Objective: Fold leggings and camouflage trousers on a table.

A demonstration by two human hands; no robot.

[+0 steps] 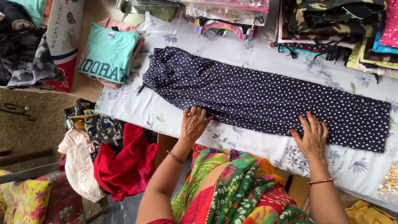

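Running off the top edge, the stacks of folded clothes at the back are cut short, and the heap of red and camouflage cloth beside the table is too tangled to sort out; the navy dotted trousers lie flat and lengthwise across the flowered sheet. Left hand rests open, fingers spread, on their near edge around the middle; right hand lies flat and spread too, on the near edge toward the leg end, gripping nothing.
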